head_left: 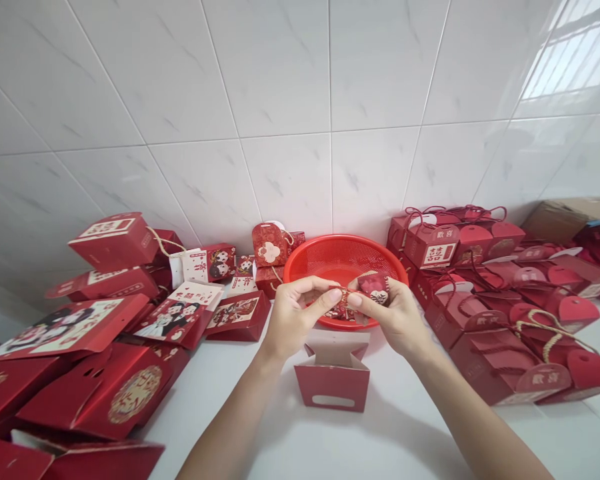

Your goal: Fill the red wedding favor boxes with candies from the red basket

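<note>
Both hands are raised over the front rim of a round red plastic basket. My left hand is closed, thumb and forefinger pinching the left end of small red printed packets. My right hand grips the same packets from the right, its thumb pointing inward. Whether the packets are joined cannot be made out. Just below the hands, a red paper box stands on the white table with its top flaps open and a pale oval-shaped window on its front.
Red boxes and bags with printed figures are piled at the left. Rows of closed red boxes with cord handles fill the right. Behind them at the far right is a brown carton. A tiled wall rises behind the table.
</note>
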`<move>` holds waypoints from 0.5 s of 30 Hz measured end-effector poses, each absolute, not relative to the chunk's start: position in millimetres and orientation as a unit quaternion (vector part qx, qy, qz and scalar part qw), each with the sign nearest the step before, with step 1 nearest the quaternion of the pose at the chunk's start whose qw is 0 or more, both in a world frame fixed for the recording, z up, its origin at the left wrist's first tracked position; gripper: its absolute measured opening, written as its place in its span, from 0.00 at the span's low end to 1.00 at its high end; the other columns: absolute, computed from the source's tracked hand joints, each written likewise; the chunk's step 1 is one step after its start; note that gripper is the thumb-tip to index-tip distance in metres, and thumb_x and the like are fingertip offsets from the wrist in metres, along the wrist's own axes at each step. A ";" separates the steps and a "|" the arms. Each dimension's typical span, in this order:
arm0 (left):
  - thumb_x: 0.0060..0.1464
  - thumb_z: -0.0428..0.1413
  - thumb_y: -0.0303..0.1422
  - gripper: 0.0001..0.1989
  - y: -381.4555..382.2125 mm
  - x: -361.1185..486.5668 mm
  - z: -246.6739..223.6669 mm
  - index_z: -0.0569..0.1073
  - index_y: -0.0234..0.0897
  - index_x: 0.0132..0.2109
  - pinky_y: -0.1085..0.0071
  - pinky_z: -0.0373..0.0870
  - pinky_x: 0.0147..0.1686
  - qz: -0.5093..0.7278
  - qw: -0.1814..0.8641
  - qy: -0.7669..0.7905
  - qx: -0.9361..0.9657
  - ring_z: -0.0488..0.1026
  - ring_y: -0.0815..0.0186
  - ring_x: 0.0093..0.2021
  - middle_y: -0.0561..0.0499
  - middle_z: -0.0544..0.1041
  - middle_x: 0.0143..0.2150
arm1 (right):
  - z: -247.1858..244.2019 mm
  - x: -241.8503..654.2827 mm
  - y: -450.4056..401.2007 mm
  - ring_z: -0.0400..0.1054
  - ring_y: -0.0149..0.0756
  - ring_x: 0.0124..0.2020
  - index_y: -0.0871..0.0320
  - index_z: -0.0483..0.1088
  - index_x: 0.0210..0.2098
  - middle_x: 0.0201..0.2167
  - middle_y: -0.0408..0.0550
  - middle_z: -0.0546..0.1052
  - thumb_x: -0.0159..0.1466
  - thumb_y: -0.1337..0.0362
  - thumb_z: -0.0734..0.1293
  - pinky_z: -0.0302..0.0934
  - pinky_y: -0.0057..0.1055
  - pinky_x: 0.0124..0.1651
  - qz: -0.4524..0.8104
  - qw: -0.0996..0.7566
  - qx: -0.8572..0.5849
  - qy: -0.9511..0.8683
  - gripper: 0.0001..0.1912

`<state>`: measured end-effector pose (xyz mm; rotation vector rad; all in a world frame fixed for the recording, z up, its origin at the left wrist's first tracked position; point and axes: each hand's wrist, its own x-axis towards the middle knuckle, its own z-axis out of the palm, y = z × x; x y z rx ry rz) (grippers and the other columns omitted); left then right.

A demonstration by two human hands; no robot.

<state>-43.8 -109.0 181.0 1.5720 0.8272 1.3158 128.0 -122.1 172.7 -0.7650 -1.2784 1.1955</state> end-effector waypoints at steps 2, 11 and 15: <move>0.52 0.65 0.35 0.08 -108.7 -42.9 180.0 0.81 0.35 0.36 0.73 0.76 0.38 0.551 0.432 0.343 0.627 0.78 0.65 0.35 0.49 0.82 0.34 | 170.5 127.9 -121.0 0.62 0.28 0.21 0.60 0.72 0.28 0.20 0.41 0.71 0.50 0.56 0.79 0.58 0.25 0.26 0.514 0.571 -0.331 -0.548 0.17; 0.50 0.66 0.35 0.07 -105.6 -44.4 181.1 0.82 0.36 0.35 0.74 0.77 0.35 0.543 0.451 0.347 0.617 0.79 0.66 0.33 0.50 0.82 0.32 | 173.8 130.7 -121.6 0.60 0.26 0.20 0.60 0.71 0.29 0.20 0.39 0.70 0.49 0.58 0.80 0.58 0.25 0.24 0.540 0.561 -0.321 -0.539 0.18; 0.49 0.67 0.34 0.06 -105.0 -48.1 183.7 0.82 0.36 0.34 0.74 0.77 0.33 0.523 0.486 0.332 0.616 0.78 0.67 0.31 0.50 0.82 0.30 | 171.1 133.7 -119.2 0.60 0.25 0.20 0.60 0.70 0.30 0.20 0.38 0.69 0.48 0.61 0.80 0.57 0.24 0.23 0.563 0.546 -0.305 -0.540 0.18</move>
